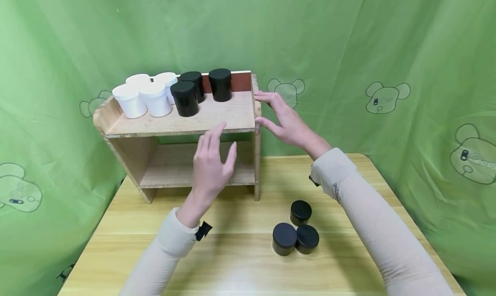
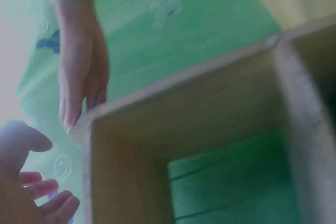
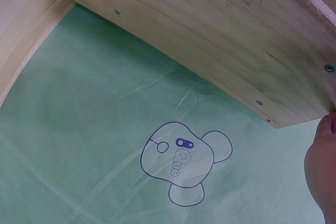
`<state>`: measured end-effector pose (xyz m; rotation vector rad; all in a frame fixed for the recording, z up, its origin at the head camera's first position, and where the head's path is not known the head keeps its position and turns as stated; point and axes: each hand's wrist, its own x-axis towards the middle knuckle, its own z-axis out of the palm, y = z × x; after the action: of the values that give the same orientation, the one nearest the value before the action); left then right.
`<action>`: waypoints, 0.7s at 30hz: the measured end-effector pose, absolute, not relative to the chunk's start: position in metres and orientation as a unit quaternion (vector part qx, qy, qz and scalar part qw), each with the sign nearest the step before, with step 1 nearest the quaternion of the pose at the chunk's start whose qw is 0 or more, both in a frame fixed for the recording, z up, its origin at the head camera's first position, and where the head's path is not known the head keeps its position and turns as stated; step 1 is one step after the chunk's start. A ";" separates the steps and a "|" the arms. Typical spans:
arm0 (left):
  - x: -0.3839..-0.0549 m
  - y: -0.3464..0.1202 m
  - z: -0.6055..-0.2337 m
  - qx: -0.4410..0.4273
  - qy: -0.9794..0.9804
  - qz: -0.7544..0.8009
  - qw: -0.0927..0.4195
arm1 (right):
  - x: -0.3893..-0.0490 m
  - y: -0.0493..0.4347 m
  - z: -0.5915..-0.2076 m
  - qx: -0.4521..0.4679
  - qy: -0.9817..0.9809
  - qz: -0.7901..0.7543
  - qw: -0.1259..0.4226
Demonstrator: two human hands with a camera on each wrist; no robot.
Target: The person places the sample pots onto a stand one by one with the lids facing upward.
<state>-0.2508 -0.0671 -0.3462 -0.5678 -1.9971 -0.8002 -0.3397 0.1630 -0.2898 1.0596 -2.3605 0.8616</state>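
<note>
A two-tier wooden shelf (image 1: 242, 110) stands at the back of the table. My right hand (image 1: 284, 119) touches the outer side panel (image 3: 210, 40) at its upper right, thumb and fingers extended along the edge. In front of the shelf, my left hand (image 1: 211, 162) is raised with its fingers spread and nothing between them. The left wrist view shows the right hand (image 2: 84, 72) with its fingertips at the shelf's top corner. Nearest the left hand on the upper board is a black lidded jar (image 1: 186, 100); another black jar (image 1: 221, 85) sits to its right.
Several white jars (image 1: 158, 100) stand at the upper board's left end, beside a third black jar (image 1: 198, 85) behind. Three black jars, one in front (image 1: 284, 239), are grouped on the wooden table (image 1: 232, 261) at the right. A green curtain (image 1: 317, 37) hangs around the table.
</note>
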 end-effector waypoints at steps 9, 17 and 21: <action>-0.235 -0.053 -0.419 -0.345 -0.844 -0.310 0.269 | -0.339 0.165 -0.292 0.371 -0.853 0.309 0.197; -0.217 -0.041 -0.479 -0.369 -0.874 -0.316 0.006 | -0.340 0.164 -0.290 0.367 -0.856 0.312 0.189; -0.210 -0.034 -0.501 -0.391 -0.851 -0.344 -0.064 | -0.340 0.163 -0.289 0.366 -0.857 0.311 0.185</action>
<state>-0.2099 -0.0336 -0.5013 -1.2823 -2.7894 -1.1266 -0.3402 0.1627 -0.2890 1.0312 -2.4153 0.8766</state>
